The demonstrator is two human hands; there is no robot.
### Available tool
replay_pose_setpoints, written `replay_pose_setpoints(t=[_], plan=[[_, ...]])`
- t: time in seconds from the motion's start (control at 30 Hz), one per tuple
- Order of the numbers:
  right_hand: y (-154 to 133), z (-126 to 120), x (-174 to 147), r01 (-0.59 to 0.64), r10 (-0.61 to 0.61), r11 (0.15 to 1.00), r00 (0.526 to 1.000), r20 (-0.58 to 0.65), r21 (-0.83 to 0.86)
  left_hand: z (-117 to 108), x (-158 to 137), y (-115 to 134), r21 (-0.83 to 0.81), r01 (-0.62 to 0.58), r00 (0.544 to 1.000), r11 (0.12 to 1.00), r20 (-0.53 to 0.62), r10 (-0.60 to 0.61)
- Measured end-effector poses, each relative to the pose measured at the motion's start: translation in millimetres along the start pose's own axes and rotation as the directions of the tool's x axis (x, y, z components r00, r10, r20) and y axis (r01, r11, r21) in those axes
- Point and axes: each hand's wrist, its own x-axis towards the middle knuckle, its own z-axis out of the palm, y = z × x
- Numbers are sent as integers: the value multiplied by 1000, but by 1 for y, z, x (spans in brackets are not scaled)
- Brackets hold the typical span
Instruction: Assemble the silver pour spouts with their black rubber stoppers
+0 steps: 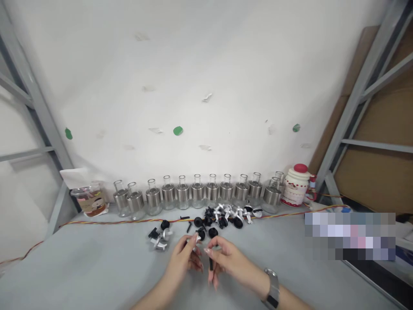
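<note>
My left hand (183,254) is closed around a small silver-white plastic piece (198,237), mostly hidden by the thumb and fingers. Close beside it, my right hand (227,258) pinches a short black stick-like piece (211,263) that points down. A gap separates the two hands. Just beyond them lies a pile of loose black and silver-white plastic parts (238,222), some with round black discs. Left of my left hand is a smaller group, with silver-white parts (158,244) and a black part (154,233). Thin black sticks (189,227) lie between the groups.
Several glass bottles with metal bands (183,191) stand along the wall. A yellow-red cable (129,221) crosses the grey table (97,267) in front of them. A plastic cup (92,202) stands left, a white jar with red lid (296,189) right. Metal frames flank both sides.
</note>
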Motion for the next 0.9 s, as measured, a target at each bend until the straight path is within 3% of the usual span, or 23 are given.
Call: replay_pose_setpoints(t=[0.13, 0.3, 0.47, 0.53, 0.7, 0.9], plan=[[0, -3, 1, 74, -91, 988, 988, -122, -139, 2, -7, -3, 97, -126, 989, 987, 91, 117], [-3, -12, 1, 86, -218, 935, 905, -365, -344, 4, -14, -5, 126, -225, 968, 966, 145, 206], [-4, -16, 1, 50, -199, 948, 864, -463, -315, 4, -11, -8, 160, -226, 972, 961, 106, 211], [-6, -15, -1, 66, -188, 961, 869, -457, -269, 4, -11, -9, 160, -226, 971, 961, 114, 209], [-11, -9, -4, 72, -74, 997, 943, -326, -20, 3, -11, -10, 205, -225, 969, 953, 155, 195], [-12, -7, -4, -9, 58, 978, 971, -232, 210, 4, -3, -7, -12, -95, 988, 995, 123, 96]])
